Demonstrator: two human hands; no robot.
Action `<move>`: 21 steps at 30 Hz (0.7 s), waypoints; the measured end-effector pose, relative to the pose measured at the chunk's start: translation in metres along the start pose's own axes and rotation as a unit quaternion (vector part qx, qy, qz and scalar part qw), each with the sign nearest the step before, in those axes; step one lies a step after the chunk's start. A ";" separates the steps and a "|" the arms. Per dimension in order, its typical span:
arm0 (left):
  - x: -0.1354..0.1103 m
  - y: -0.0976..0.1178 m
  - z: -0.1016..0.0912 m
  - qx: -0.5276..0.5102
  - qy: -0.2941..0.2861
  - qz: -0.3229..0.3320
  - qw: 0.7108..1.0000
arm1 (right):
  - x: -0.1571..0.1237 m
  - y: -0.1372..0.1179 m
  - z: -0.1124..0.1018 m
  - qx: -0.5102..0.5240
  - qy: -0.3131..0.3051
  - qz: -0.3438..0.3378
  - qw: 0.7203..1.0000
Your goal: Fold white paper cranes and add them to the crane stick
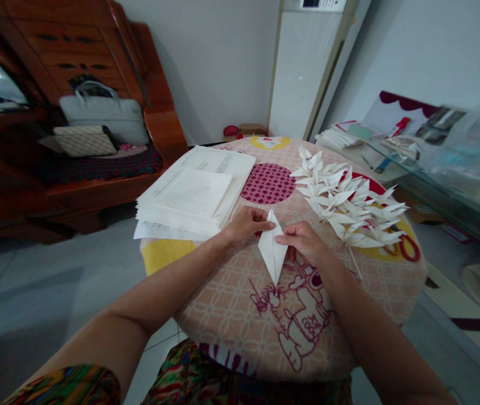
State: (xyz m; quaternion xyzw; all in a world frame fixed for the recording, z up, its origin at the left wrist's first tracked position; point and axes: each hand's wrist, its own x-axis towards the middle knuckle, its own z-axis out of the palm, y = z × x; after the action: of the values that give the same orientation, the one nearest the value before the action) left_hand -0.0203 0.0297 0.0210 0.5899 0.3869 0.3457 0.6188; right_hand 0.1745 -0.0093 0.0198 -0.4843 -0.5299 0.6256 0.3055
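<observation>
A folded sheet of white paper [273, 254], shaped like a long diamond, is held just over the round table between my hands. My left hand [248, 224] pinches its upper left edge near the top point. On its right edge, my right hand [303, 241] grips with the thumb lying on the paper's face. Several folded white paper cranes [341, 194] lie in a heap right of my hands. Beyond my left hand rests a thick stack of printed paper [223, 160], with smaller blank sheets [197, 191] on top.
A patterned cloth covers the round table [231, 315]. Red-handled scissors [409, 247] lie partly under the cranes at its right edge. A glass side table [434, 191] with a plastic bag [467, 152] stands to the right; a wooden sofa [159, 121] with bags is at left.
</observation>
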 end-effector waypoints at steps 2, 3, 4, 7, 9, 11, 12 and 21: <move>0.000 0.001 0.002 -0.013 0.020 0.004 1.000 | 0.000 0.001 0.000 -0.003 -0.004 0.003 1.000; -0.001 0.001 0.003 -0.021 0.031 0.007 0.999 | 0.000 0.001 0.000 -0.005 -0.007 0.004 1.000; -0.001 0.002 0.004 -0.028 0.039 0.012 0.999 | 0.000 0.002 0.000 -0.007 -0.011 0.005 1.000; -0.002 0.003 0.006 -0.042 0.052 0.021 0.998 | 0.000 0.001 0.000 -0.008 -0.025 0.004 1.000; -0.003 0.002 0.006 -0.045 0.043 0.020 0.998 | -0.001 -0.001 -0.001 0.002 -0.026 -0.002 1.000; -0.003 0.002 0.007 -0.047 0.028 0.012 0.998 | -0.002 -0.004 0.000 0.029 -0.005 -0.016 0.999; -0.003 0.001 0.007 -0.049 0.021 0.007 0.999 | -0.003 -0.006 0.000 0.045 0.012 -0.028 0.999; 0.000 0.008 0.015 -0.032 -0.011 0.001 0.999 | 0.006 -0.016 0.006 0.104 0.125 -0.122 0.979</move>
State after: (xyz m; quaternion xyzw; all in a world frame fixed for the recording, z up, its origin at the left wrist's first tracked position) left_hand -0.0070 0.0232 0.0295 0.5739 0.3680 0.3521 0.6413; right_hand 0.1651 -0.0023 0.0329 -0.4558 -0.4748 0.5701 0.4918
